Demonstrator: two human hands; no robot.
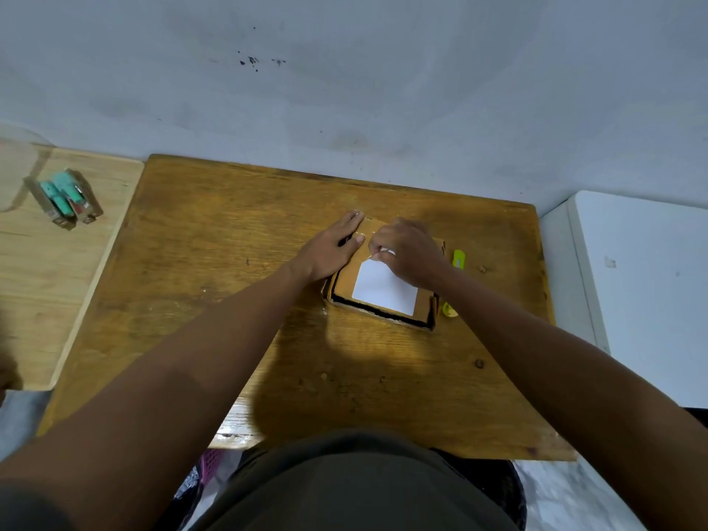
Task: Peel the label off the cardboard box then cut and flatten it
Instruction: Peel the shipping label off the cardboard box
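A small brown cardboard box (pixel 346 279) with dark edges sits on the wooden table (pixel 230 262), right of centre. A white label (pixel 383 289) is stuck on its top face. My left hand (pixel 331 247) lies flat on the box's left side, fingers stretched along its far edge. My right hand (pixel 410 249) is over the far end of the label, its fingers pinched on the label's lifted far edge. A yellow cutter (pixel 458 259) lies just right of the box, partly hidden by my right forearm.
A lighter wooden board (pixel 49 270) adjoins the table on the left and carries a clear pack of teal items (pixel 67 197). A white appliance (pixel 632 293) stands to the right. A grey wall runs behind the table.
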